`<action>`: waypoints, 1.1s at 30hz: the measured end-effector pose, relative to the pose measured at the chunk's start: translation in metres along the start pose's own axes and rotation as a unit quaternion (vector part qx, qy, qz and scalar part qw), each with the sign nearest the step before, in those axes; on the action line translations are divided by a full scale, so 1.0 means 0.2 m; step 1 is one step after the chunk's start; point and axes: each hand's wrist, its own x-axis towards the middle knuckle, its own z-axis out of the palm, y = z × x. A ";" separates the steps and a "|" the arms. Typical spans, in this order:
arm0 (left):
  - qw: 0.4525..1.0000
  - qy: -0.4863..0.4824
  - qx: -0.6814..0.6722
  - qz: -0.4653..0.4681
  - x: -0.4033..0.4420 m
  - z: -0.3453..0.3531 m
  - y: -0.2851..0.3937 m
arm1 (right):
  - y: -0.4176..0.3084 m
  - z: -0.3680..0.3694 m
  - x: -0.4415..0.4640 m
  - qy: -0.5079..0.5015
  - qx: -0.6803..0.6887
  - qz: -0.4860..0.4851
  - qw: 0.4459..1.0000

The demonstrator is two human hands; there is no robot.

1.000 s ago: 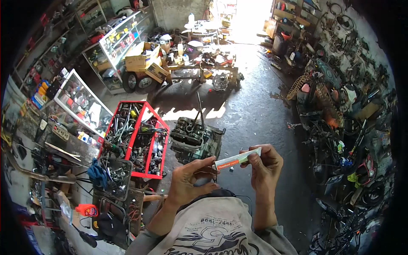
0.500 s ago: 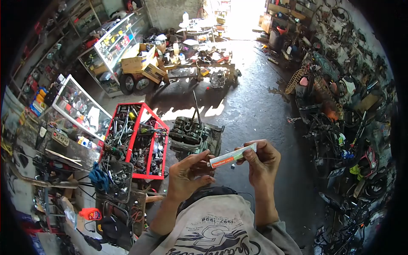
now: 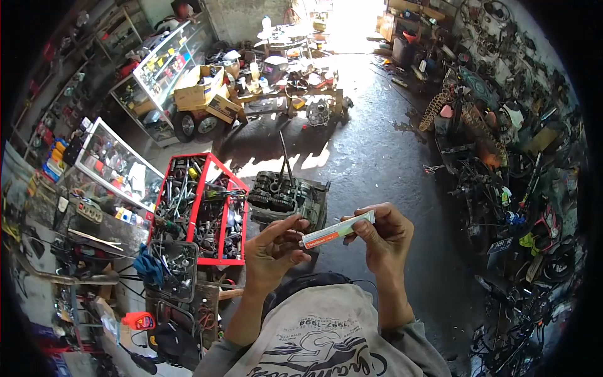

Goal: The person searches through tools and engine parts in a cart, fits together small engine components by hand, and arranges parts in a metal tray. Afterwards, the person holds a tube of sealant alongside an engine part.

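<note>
A white and orange sealant tube (image 3: 323,238) lies slantwise across the front of my chest, with its flat crimped end to the right. My right hand (image 3: 386,237) pinches it near that end between thumb and fingers. Close to the tube's left end is my left hand (image 3: 271,254), fingers bent and thumb held apart from them; whether a fingertip touches the tube is unclear. Both hands look grimy. Just beyond my left hand, an engine block (image 3: 286,200) stands on the floor with a long bar (image 3: 285,157) rising from it.
A red tool rack (image 3: 204,210) full of tools sits left of the engine. Farther left are a metal parts tray (image 3: 179,270), a blue rag (image 3: 149,266) and a red bottle (image 3: 138,320). Heaped motorcycle parts (image 3: 490,144) line the right wall. Cardboard boxes (image 3: 196,93) stand farther back.
The tube and both hands have shifted slightly left in view. My left thumb and fingers have drawn a little away from the tube's left end.
</note>
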 end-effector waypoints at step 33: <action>0.999 -0.002 -0.032 0.031 0.01 -0.01 0.00 | -0.01 0.00 -0.01 -0.006 -0.034 0.000 0.999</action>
